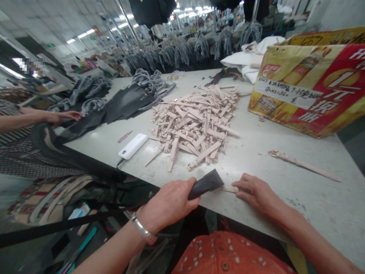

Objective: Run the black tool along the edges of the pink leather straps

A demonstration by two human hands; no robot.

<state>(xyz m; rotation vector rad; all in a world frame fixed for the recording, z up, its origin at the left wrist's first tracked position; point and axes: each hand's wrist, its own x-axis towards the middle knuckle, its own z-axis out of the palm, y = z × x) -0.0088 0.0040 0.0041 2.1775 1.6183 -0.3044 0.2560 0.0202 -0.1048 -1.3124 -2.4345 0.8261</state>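
Observation:
My left hand (171, 199), with a silver bracelet at the wrist, is wrapped round a black hand tool (209, 182) whose wide, flat end points right over the table's front edge. I cannot make out what kind of tool it is. Beside that end lies a narrow pale beige strap (228, 188), its left part hidden behind the tool. The fingers of my right hand (253, 190) are closed on the strap's right end, low on the tabletop. Ahead of both hands spreads a heap of similar beige straps (194, 129) with gold-coloured buckles.
A single buckled strap (305, 164) lies at the right. Behind it stands a yellow and red carton (285, 99). Left of the heap are a white power bank (133, 146), a pink pen-like item (124, 136) and dark grey pieces (131, 102). A co-worker's hand (68, 115) touches dark material at the left.

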